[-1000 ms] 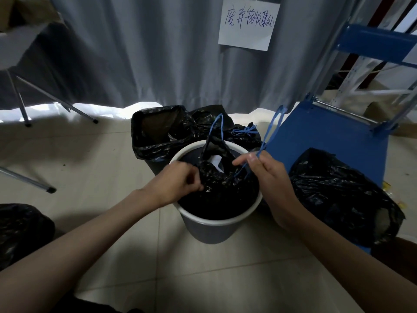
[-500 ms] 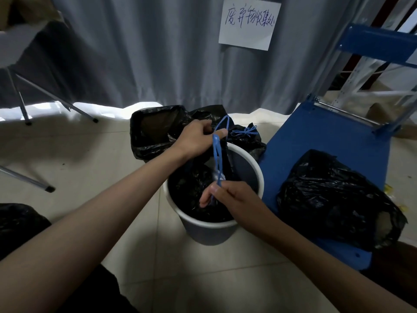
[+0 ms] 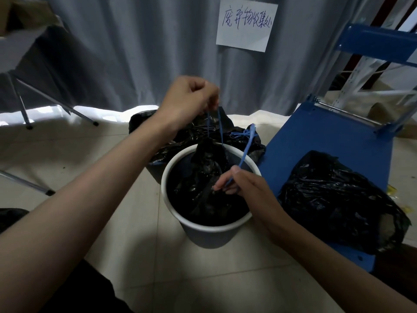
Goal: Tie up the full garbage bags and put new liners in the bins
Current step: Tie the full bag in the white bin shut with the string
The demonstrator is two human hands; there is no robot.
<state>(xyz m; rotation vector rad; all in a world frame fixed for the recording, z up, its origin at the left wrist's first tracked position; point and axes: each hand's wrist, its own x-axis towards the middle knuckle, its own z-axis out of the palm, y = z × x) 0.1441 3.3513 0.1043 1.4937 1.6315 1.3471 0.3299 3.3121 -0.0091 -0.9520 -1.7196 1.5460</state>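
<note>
A round bin with a white rim (image 3: 173,213) stands on the tiled floor and holds a black garbage bag (image 3: 203,188) with blue drawstrings. My left hand (image 3: 187,100) is raised above the bin's far edge and grips one drawstring (image 3: 220,126), pulling the bag's neck up. My right hand (image 3: 242,188) sits over the bin's right side and pinches the other blue drawstring (image 3: 247,147), which runs up and away from it.
A tied black bag with a blue knot (image 3: 244,135) lies behind the bin beside another black-lined bin (image 3: 144,120). A blue cart (image 3: 327,143) at right carries a full black bag (image 3: 338,199). Grey curtain (image 3: 135,53) with a paper sign (image 3: 247,24) hangs behind; table legs (image 3: 22,109) stand left.
My left hand has lifted higher with its drawstring, raising the bag's neck. My right hand has shifted right and holds its string out to the side.
</note>
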